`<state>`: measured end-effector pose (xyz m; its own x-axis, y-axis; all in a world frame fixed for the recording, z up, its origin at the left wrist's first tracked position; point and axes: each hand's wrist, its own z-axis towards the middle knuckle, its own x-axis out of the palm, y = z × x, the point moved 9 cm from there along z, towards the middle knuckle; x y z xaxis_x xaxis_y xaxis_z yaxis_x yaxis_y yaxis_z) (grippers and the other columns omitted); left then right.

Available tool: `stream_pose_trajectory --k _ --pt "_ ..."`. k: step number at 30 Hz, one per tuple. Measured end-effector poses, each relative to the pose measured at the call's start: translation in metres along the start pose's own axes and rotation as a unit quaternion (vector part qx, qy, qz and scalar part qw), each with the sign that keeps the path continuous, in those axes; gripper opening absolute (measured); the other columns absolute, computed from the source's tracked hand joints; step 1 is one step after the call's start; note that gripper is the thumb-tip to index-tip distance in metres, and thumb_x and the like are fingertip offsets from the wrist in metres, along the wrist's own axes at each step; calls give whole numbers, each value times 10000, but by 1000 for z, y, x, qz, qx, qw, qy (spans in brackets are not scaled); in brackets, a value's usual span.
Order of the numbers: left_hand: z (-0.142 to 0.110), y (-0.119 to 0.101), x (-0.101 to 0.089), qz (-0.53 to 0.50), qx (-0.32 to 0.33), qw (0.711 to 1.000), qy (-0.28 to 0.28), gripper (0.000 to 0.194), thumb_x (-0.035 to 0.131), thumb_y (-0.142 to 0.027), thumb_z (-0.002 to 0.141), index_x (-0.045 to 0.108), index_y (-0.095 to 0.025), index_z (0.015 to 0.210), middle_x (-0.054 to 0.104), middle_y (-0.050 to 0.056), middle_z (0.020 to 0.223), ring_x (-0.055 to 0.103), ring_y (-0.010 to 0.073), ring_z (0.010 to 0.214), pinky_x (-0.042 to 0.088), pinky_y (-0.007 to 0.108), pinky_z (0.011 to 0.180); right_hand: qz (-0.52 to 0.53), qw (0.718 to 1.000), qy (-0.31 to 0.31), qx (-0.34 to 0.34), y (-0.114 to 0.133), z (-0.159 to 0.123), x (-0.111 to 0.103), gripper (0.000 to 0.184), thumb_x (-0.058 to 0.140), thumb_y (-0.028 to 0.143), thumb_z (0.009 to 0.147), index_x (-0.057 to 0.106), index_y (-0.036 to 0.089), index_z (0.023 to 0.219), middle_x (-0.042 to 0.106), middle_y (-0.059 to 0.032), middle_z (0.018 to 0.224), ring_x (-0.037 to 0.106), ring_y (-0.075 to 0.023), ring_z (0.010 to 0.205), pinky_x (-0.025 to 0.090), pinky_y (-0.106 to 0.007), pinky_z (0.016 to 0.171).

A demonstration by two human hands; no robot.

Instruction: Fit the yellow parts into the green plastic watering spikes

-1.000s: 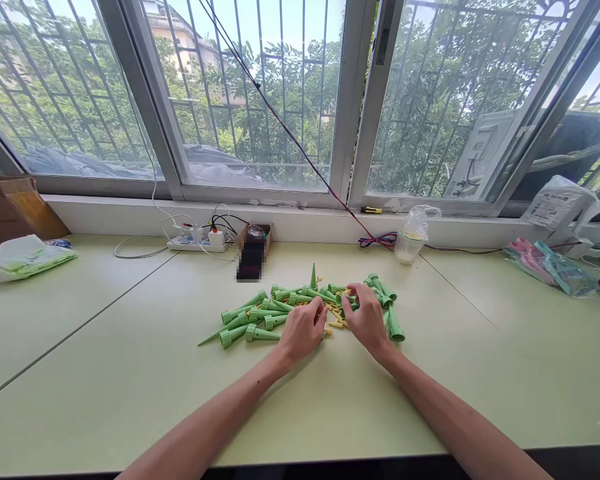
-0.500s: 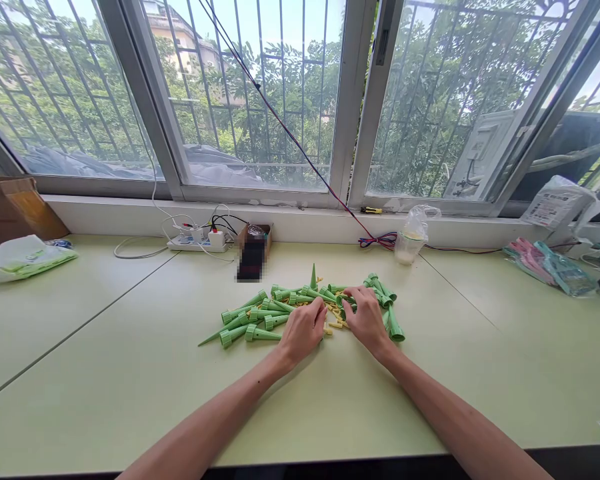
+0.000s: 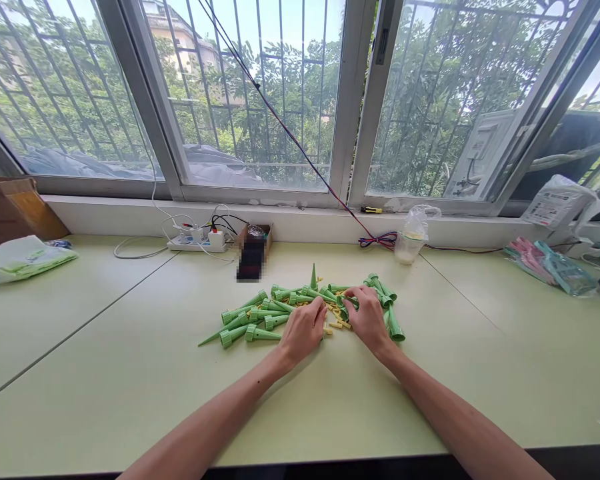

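From far away, I'm seeing my right hand (image 3: 366, 312) dipping its narrow fingers to a green cone (image 3: 344, 313) mid-frame, my left hand (image 3: 303, 327) staying curled by yellow pegs (image 3: 337, 325), so the pile (image 3: 263, 333) is barely changing, and I can't tell what either is holding.

Compared with one second ago, the fingers of your right hand (image 3: 368, 316) shift only slightly, and the index fingertip reaches a little further left over the green cones (image 3: 344, 314). Beside your thumb, the yellow pegs (image 3: 347, 325) become somewhat more visible.
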<state>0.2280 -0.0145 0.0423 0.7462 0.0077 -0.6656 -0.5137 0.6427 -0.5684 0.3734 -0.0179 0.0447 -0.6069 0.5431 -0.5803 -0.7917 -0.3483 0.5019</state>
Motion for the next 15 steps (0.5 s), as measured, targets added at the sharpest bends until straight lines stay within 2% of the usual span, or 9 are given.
stream_pose_trajectory --k 6,12,15 --pt "0 -1 -1 0 -4 1000 -1 248 347 -264 979 378 -211 739 370 -61 596 317 110 498 254 238 548 -7 999 -21 -24 2 0 -3 104 591 99 851 638 192 848 619 -66 843 518 -245 838 440 -370 772" --pt "0 -1 -4 32 -20 999 -4 167 342 -235 970 506 -206 981 403 -66 569 407 126 496 305 233 558 3 996 -79 -43 8 0 -15 101 569 108 884 620 191 859 615 -61 837 514 -240 853 442 -359 760" --pt "-2 -1 -3 77 -18 997 10 144 403 -233 943 536 -205 990 472 -54 585 466 136 526 331 238 574 16 993 -106 -53 13 0 -22 88 568 120 894 614 193 875 617 -60 847 520 -235 857 445 -358 762"
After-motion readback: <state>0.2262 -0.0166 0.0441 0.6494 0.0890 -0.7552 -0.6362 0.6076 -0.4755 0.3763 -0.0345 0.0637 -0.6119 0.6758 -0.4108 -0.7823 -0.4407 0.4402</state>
